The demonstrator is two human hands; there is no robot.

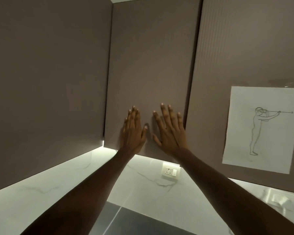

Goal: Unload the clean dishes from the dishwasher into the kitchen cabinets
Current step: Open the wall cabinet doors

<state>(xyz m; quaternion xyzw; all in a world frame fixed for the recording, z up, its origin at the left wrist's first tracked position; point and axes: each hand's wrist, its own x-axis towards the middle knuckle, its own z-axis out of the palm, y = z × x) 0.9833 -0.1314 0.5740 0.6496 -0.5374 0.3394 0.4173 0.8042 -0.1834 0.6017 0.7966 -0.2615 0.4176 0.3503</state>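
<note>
Both my arms reach up and forward. My left hand point(132, 131) is flat and wide open, with its fingers close together, and it holds nothing. My right hand point(170, 131) is flat and open too, with its fingers spread a bit, and it holds nothing. Both palms press on the low part of the middle cabinet door point(151, 65), side by side with a small gap between them. My right hand is near the right edge of that door.

The door is a brown-grey colour and looks shut. There is another cabinet door point(49, 73) to its left and one more cabinet door point(244, 48) to its right. A sheet of paper point(261, 129) is stuck on the right door. It has a line drawing of a standing person with arms held straight out.

Under the cabinets the wall point(49, 192) is white with thin grey lines, and light shines on it. A white wall socket point(170, 171) sits just below my right wrist. I see no dishes and no dishwasher here.
</note>
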